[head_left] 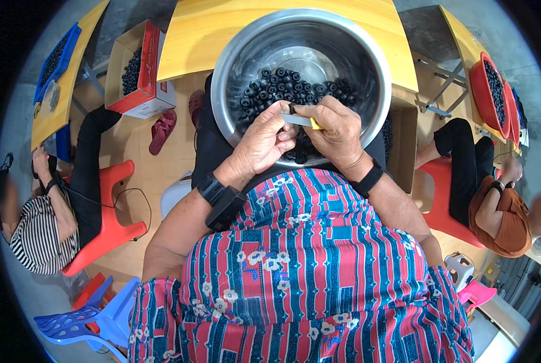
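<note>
A wide steel bowl (380, 66) rests over my lap against the table edge, with many small black ring-like parts (276, 89) heaped in its near half. Above its near rim, my left hand (263, 144) pinches one small black part (291, 109) between thumb and finger. In my right hand (336, 132) is a yellow-handled utility knife (299, 120), its blade pointing left across to my left fingertips. The right thumb sits close against the black part. Exactly where the blade touches the part is hard to make out.
A yellow table (192, 36) lies beyond the bowl. To the left stands a red-and-white carton (143, 75) of black parts, with pink slippers (162, 132) on the floor. A cardboard box (403, 145) is right of my legs. Seated people (47, 224) work at both sides; red basins (487, 91) stand right.
</note>
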### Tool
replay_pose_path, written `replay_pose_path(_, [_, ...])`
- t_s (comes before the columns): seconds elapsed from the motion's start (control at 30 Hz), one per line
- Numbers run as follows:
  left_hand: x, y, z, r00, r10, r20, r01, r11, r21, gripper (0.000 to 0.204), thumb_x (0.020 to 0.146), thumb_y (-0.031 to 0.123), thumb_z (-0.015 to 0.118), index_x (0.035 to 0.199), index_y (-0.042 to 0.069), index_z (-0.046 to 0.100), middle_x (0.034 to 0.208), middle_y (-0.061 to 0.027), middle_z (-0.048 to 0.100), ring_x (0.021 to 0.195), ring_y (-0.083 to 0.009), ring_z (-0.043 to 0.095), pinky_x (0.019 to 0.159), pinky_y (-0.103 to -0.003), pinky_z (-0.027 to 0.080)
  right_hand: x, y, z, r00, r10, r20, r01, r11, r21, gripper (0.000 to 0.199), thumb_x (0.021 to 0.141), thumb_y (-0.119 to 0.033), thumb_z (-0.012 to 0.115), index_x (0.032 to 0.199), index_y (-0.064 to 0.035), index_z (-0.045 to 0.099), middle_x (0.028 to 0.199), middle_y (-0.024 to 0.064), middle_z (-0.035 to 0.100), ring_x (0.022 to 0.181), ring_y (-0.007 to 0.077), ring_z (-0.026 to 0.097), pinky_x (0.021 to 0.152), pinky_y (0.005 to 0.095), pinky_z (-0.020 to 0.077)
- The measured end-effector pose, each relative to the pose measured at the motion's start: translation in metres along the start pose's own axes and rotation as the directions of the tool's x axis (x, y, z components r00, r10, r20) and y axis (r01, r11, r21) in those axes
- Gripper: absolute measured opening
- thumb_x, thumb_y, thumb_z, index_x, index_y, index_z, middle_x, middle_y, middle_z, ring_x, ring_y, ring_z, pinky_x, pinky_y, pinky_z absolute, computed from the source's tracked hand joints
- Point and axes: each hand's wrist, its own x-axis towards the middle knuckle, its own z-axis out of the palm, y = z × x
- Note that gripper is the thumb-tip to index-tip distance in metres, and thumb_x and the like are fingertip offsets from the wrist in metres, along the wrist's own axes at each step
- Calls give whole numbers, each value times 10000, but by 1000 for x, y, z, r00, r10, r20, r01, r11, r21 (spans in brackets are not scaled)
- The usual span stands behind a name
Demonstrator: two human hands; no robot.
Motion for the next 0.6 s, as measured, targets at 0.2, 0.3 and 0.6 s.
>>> replay_pose_path(0.2, [-4,2,12,995,23,-92,-16,997,79,158,1012,288,478,1001,133,507,789,33,420,655,-46,374,566,-191,338,-1,-3,-14,995,56,80,-58,998,16,177,738,-194,761,868,-102,684,695,79,554,591,261,596,523,351,465])
replay_pose_path(0.3, [-5,4,10,997,43,-65,-38,996,84,214,1021,319,440,1008,118,509,791,26,423,651,-50,372,571,-196,341,1,-3,-20,988,69,139,-61,996,-62,231,765,-291,748,858,-96,665,721,89,555,622,279,601,540,368,467])
replay_pose_path(0.6, [-5,6,12,999,-3,38,-1,995,100,159,991,258,429,970,116,497,784,27,414,624,-41,356,550,-188,324,0,-4,-16,980,23,199,-5,996,-90,215,773,-273,724,860,-91,651,713,83,518,626,279,578,540,389,464])
